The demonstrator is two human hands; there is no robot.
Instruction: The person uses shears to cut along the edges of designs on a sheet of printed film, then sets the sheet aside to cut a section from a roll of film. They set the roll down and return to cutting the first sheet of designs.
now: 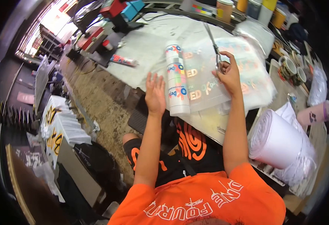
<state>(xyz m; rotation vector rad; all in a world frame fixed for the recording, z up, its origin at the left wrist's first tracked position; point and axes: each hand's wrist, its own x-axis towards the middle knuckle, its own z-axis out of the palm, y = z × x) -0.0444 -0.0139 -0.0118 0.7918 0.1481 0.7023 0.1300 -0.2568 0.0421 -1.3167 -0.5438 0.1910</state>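
A roll of printed film (178, 80) with colourful lettering stands lengthwise on the white-covered table (153, 41). From its right side a translucent printed sheet (209, 99) spreads flat, carrying rows of pale lettering. My left hand (156, 93) is open beside the roll's left edge, palm facing it, fingers stretched out. In my right hand (229, 75), fingers are closed round the handles of a pair of scissors (216, 48). The blades point away from me, over the sheet.
A small printed tube (123, 60) lies left on the table. Jars and tubs (224, 9) line the back edge. To the right are patterned mugs (287, 66), a large white roll (275, 138) and a pink roll (314, 113). A white printed cloth (55, 129) hangs at left.
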